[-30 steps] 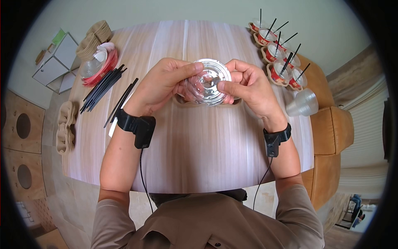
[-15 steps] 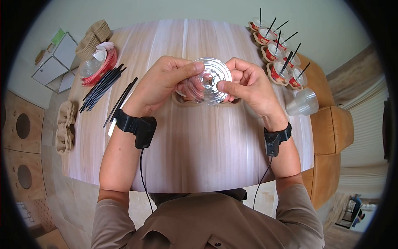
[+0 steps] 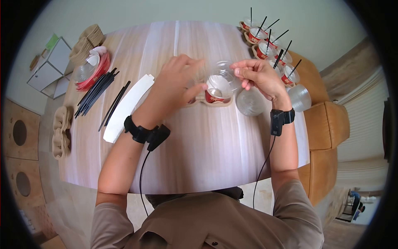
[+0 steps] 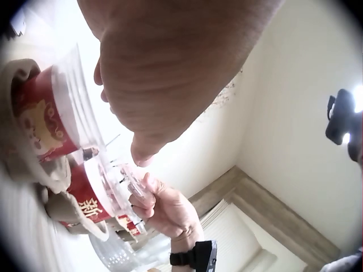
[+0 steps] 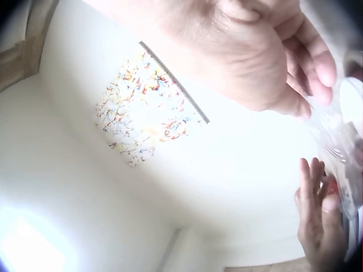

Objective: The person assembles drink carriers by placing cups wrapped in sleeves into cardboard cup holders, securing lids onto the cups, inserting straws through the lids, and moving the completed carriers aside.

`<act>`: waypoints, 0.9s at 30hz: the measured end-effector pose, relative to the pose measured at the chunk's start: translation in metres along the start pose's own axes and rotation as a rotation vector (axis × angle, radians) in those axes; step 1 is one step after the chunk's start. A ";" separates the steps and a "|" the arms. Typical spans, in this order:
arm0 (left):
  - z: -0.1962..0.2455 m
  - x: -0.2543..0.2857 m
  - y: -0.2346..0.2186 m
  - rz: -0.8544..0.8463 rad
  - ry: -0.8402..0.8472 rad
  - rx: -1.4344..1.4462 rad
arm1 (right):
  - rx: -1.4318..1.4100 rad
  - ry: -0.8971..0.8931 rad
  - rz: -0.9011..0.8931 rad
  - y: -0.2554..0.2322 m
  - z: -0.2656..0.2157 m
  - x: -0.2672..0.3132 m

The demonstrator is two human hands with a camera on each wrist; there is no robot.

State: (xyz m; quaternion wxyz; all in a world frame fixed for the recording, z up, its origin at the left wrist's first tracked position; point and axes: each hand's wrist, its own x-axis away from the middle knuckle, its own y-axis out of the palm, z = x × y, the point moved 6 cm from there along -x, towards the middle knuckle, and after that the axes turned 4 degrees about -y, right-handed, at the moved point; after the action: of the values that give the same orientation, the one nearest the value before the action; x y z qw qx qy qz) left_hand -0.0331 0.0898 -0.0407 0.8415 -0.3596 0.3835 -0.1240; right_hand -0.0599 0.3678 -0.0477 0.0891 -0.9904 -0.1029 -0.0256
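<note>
My right hand (image 3: 263, 79) pinches a clear plastic lid (image 3: 233, 74) by its edge between thumb and fingers. In the head view the lid overlaps the far side of a red paper cup (image 3: 211, 98) with a clear top, which sits in a cardboard cup carrier (image 3: 224, 103). Blurred, my left hand (image 3: 176, 83) is apart from the lid, fingers extended, and covers the carrier's left part. Two red cups show in the left wrist view, the nearer one (image 4: 42, 116) beside my left hand. Another clear round plastic piece (image 3: 251, 103) rests below my right hand.
To the left lie black straws (image 3: 96, 92), a white strip (image 3: 129, 108), red cup sleeves (image 3: 99, 70) and stacked carriers (image 3: 85, 43). Filled carriers with red cups and straws (image 3: 263, 50) line the back right. Nested clear cups (image 3: 299, 98) lie near the right edge.
Both hands held the clear lid in front of me; my left hand has let go and moved left. My right hand has shifted right with the lid, and the cup behind now shows.
</note>
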 end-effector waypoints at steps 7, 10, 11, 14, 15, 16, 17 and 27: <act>0.006 0.008 0.026 -0.044 0.073 -0.082 | 0.117 0.077 -0.052 0.009 0.011 -0.002; 0.007 0.008 0.026 -0.037 0.075 -0.104 | 0.134 0.085 -0.065 0.009 0.016 -0.004; 0.008 0.008 0.025 -0.041 0.076 -0.098 | 0.133 0.086 -0.064 0.009 0.017 -0.005; 0.007 0.008 0.025 -0.047 0.077 -0.078 | 0.118 0.099 -0.071 0.010 0.020 -0.006; 0.006 0.008 0.025 -0.047 0.079 -0.065 | 0.126 0.087 -0.054 0.009 0.021 -0.008; 0.006 0.008 0.026 -0.048 0.079 -0.064 | 0.134 0.076 -0.038 0.009 0.022 -0.009; 0.006 0.008 0.026 -0.039 0.079 -0.069 | 0.134 0.077 -0.038 0.010 0.023 -0.009; 0.009 0.008 0.026 -0.039 0.064 -0.102 | 0.113 0.072 -0.059 0.012 0.029 -0.014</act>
State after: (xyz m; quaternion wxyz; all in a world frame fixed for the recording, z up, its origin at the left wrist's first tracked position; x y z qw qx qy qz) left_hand -0.0232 0.1086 -0.0592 0.8067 -0.4053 0.4091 -0.1323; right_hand -0.0702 0.3587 -0.0794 0.1478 -0.9787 -0.1300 -0.0579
